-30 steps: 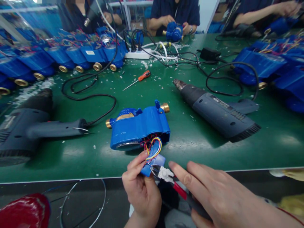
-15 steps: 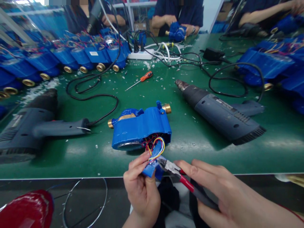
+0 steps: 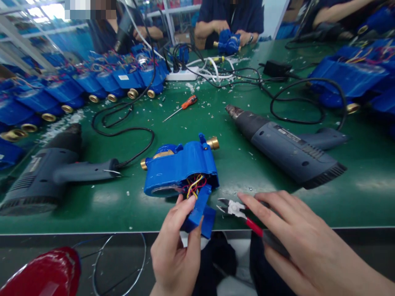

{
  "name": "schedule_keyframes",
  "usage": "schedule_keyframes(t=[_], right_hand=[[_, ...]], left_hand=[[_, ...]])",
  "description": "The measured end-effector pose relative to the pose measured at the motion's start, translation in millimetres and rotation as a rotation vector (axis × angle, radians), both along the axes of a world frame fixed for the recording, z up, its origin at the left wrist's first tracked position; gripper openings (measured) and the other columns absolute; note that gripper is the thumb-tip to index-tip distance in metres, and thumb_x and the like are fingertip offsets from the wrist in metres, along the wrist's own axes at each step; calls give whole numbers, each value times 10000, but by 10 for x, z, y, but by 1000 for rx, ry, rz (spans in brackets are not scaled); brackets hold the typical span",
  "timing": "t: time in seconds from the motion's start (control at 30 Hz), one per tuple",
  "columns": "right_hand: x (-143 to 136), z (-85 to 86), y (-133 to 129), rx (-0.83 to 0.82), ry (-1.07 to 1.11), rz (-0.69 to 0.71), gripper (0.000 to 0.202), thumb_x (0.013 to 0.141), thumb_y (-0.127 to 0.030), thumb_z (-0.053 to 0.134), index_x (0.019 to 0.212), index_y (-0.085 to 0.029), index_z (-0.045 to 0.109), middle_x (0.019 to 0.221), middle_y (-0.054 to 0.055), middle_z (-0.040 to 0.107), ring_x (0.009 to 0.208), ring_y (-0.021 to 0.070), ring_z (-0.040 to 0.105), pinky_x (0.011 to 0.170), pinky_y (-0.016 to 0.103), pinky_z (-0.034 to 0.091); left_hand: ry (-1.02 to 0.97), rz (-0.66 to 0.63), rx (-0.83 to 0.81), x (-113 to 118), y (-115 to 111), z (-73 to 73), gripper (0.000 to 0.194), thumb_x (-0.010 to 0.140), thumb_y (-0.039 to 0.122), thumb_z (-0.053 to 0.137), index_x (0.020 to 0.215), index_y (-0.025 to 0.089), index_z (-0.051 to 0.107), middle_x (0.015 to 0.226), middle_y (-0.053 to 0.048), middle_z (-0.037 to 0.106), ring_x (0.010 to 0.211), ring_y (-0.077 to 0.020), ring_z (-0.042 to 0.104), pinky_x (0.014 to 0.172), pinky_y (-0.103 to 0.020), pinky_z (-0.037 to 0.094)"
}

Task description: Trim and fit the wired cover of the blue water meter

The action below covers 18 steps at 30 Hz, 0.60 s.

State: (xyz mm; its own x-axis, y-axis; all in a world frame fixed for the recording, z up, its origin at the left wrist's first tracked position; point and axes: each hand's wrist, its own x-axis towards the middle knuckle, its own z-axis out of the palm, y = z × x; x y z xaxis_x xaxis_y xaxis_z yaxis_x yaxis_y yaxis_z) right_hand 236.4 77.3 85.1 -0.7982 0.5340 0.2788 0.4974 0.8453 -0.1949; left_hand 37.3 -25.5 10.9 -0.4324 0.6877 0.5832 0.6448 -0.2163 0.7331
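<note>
In the head view, a blue water meter [image 3: 182, 167] lies on the green bench [image 3: 123, 213], close to the near edge. It has a brass pipe end on each side. The near side of the meter is open, and thin wires [image 3: 196, 186], red and yellow, bunch up in the hole.

The left hand [image 3: 175, 248] is just in front of the meter. Its fingers pinch a blue strip [image 3: 202, 203] that reaches up to the open hole. Another bit of blue hangs down beside the strip, near the bench edge.

The right hand [image 3: 290, 230] holds side cutters [image 3: 237, 209] with red and black handles. Its fingers are bent around the handles, with the pointer finger reaching along the top. The jaws of the cutters are open and point at the blue strip, but do not touch it.

A big gray heat gun [image 3: 43, 179] lies on the left of the bench, and a second heat gun [image 3: 277, 150] lies on the right. An orange screwdriver [image 3: 189, 102] lies behind the meter. Farther back is a white power strip [image 3: 183, 74] with black and white cords. Little white scraps are all around.

More blue meters [image 3: 83, 84] stand in a row at the left, and others are piled at the right. Across the bench, a person [image 3: 230, 20] holds a blue meter too.
</note>
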Motion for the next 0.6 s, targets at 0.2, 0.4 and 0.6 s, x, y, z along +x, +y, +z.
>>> schedule_keyframes(t=[0.2,0.4,0.6], right_hand=[[3,-35,-52,-153,90,43,443,861,-171,432,1264,-179,616,1086,66,696,946,198,658,820,323,605],[-122,20,-59,-166,55,45,536,774,-112,442,1278,-150,622,1096,92,683,966,233,652,828,363,600],[-237,-68,-79,-81,46,65,653,615,-120,478,1250,-140,632,1015,91,698,871,270,660,711,402,597]], left_hand=[[-229,115,-38,65,6,-14,497,811,2,705,1211,296,682,1114,42,754,986,-109,731,881,-113,558],[-283,101,87,91,61,-61,457,803,-44,664,1152,249,692,1075,25,766,1024,-109,720,888,-122,555],[-231,104,182,117,98,-112,523,771,-116,638,1164,227,684,1111,28,756,1047,-104,710,955,-156,539]])
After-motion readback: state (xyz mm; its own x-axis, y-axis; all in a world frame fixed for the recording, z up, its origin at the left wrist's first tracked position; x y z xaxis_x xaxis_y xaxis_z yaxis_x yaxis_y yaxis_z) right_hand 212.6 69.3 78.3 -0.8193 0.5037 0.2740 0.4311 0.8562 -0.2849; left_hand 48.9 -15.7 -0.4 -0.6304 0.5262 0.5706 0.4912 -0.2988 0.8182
